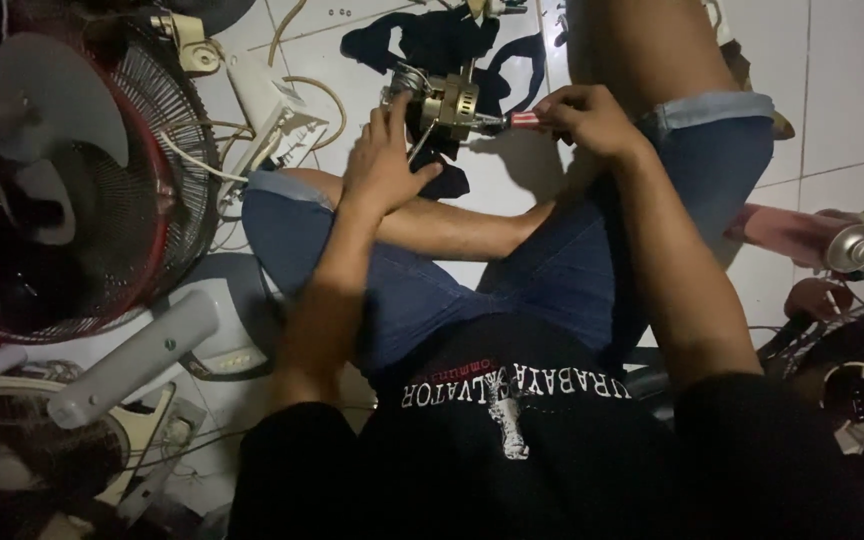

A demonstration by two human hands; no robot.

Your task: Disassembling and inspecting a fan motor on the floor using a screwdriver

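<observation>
On the white tile floor (512, 190), just past my crossed legs, sits the small fan motor (442, 100), lying on a dark cloth (452, 45). I see my left hand (382, 165) pressed against its near side, fingers spread and loosely wrapped round the casing; I judge that is to keep it from turning. My right hand (587, 120) is clenched round the red-handled screwdriver (517, 120), its shaft level and its tip touching the motor's right side. To the left stands a fan guard (142, 170) with grey blades inside the cage, and a white switch housing (272, 115) with loose wires lies between it and the motor. At the far right a spray can (862, 245) with a yellow cap lies near another wire guard (852, 340).
</observation>
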